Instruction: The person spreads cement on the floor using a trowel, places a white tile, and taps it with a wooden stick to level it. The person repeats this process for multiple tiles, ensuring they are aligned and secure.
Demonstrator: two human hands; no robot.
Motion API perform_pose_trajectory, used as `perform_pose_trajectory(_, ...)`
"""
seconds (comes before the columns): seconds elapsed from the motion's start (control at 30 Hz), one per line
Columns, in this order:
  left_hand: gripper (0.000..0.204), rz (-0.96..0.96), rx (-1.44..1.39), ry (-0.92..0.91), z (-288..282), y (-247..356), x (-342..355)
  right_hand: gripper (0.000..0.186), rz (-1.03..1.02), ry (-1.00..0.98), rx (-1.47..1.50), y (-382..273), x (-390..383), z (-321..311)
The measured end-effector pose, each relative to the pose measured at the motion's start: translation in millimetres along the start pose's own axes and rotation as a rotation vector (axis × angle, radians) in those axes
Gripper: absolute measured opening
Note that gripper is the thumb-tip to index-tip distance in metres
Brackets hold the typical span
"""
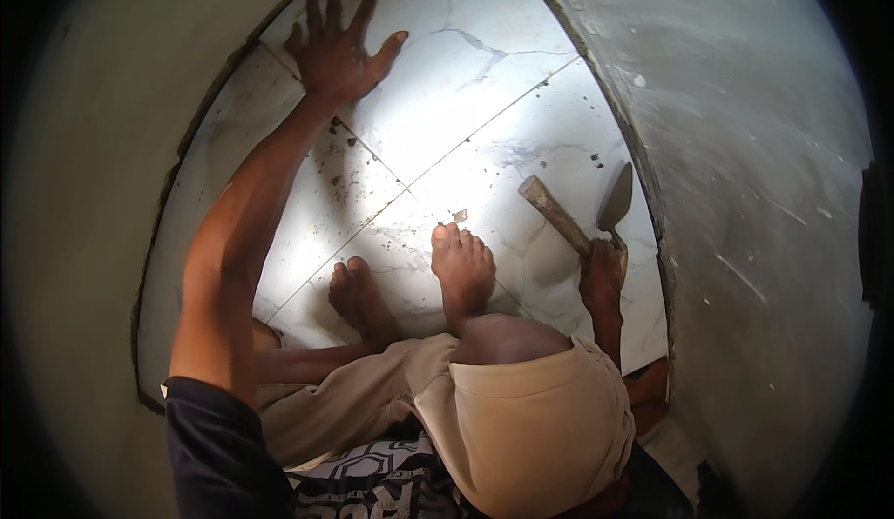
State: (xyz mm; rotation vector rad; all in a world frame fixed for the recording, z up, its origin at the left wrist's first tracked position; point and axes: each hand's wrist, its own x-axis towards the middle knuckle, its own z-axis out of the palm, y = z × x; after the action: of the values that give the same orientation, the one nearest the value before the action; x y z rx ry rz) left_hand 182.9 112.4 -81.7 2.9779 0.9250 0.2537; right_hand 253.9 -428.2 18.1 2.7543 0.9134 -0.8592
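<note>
Trowel (616, 201) lies at the right of the frame, just above your right hand (603, 275), and that relation counts most. Its blade stands out past your knuckles toward the top of the frame, tip uppermost and leaning a little to the right, so its long axis runs roughly along the base of the right-hand wall (773, 202), close beside it. Your right grip looks clamped on the trowel below its bent neck, fingers hiding most of the handle. A wooden shaft (554, 214) meets the same grip, slanting from it toward the upper left, at a clear angle to the blade; your hand covers its lower end, so you cannot tell whether it is a separate tool.

Your left hand (335, 63) is well apart from both, at the upper left of the frame. It holds nothing: palm down, fingers spread apart over the floor tiles (549, 128). The right hand is plainly the nearer to the trowel.

Farther out, dark crumbs (352, 142) scatter below your left hand, and a pale chip (460, 215) lies near the frame's centre, just above your right foot (463, 277). Your left foot (357, 300) is to the lower left of it.
</note>
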Motion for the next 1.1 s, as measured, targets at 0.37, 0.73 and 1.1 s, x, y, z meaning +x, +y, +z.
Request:
perform_pose_trajectory(0.37, 0.082, 0.013, 0.033, -0.057, -16.2, 3.7, -5.8, 0.048, -0.297, -0.185, 0.211, -40.0, 12.7, -32.4)
perform_pose_trajectory(0.73, 0.075, -0.258, -0.028, 0.172, -7.3, 4.1, -5.0, 0.098, -0.270, -0.348, 1.177, -131.5, 37.7, -201.3)
perform_pose_trajectory(1.1, 0.067, -0.420, -0.128, 0.106, -15.5, 3.6, -9.6, 0.045, -0.549, 0.400, 0.685, -235.9, 99.2, -286.2)
